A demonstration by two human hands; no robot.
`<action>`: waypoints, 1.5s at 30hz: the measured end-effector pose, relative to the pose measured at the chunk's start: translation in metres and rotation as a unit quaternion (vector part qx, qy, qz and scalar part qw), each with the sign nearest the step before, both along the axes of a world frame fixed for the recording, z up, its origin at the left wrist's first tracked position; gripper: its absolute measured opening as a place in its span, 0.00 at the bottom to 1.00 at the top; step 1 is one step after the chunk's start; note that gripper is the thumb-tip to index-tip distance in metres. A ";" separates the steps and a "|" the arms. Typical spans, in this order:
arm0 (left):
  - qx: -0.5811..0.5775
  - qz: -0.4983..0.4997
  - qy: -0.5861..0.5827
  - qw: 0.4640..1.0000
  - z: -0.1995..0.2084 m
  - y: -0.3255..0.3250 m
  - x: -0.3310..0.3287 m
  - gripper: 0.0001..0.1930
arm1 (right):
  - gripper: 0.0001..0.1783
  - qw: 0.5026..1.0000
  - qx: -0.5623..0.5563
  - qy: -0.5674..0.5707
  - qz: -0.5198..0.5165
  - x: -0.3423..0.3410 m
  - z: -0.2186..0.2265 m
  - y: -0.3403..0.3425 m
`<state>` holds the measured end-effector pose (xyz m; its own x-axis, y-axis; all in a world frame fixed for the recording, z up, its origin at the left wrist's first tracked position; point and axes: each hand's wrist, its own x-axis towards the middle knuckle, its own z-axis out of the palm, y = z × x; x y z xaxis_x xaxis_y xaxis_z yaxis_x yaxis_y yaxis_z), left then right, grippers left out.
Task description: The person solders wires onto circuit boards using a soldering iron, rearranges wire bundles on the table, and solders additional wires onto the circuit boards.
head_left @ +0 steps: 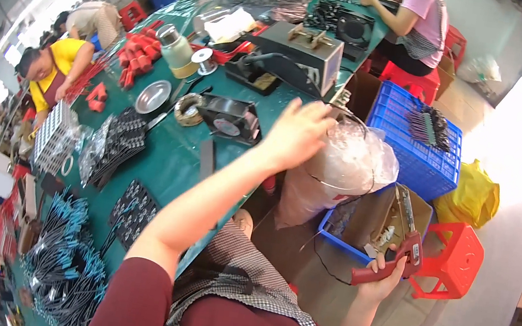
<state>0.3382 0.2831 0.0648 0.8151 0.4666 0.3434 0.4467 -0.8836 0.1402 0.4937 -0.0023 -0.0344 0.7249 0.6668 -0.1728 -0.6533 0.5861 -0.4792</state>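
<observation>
Through the head view I have my right hand [383, 282] out over the floor side, fingers and thumb wrapped around the handle of a dark red pistol-shaped tool [413, 253], which is held up in the air with a thin black cord [328, 267] trailing from the handle's end. My left hand [297, 135] reaches across the edge of the green-topped table [174, 157], fingers bent, right by the top of a big, bulging clear plastic bag [341, 168]; I cannot tell whether those fingers are closed on anything. Just beyond the tool, I see a blue plastic tub [346, 245] with brown cardboard inside, and, near it on the right, a red plastic stool [462, 260]. Farther up stands a blue lattice-sided crate [392, 134], a bundle of dark wired parts [429, 127] lying on top, with a crumpled yellow bag [470, 194] beside it. Over on the table, left of my left hand, there's a square black fan [230, 118], a tan ring-shaped roll [189, 110] next to it, and a round metal dish [153, 96].
</observation>
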 end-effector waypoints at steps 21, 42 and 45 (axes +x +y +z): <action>-0.194 -0.019 0.073 0.978 0.056 0.039 -0.128 0.36 | 0.22 0.994 0.004 -0.068 0.081 -0.030 0.024 0.007; -0.175 0.142 -0.004 0.974 -0.055 -0.134 -0.217 0.23 | 0.22 0.974 0.044 -0.053 0.217 -0.055 0.044 0.052; -0.245 0.142 0.040 0.958 -0.057 -0.127 -0.212 0.24 | 0.22 0.979 0.037 -0.063 0.191 -0.056 0.049 0.052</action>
<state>0.1264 0.1559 0.0081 0.6459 0.7628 -0.0315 0.6862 -0.5620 0.4619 0.4376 0.0499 0.0146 0.4322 0.9009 -0.0390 -0.7707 0.3466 -0.5346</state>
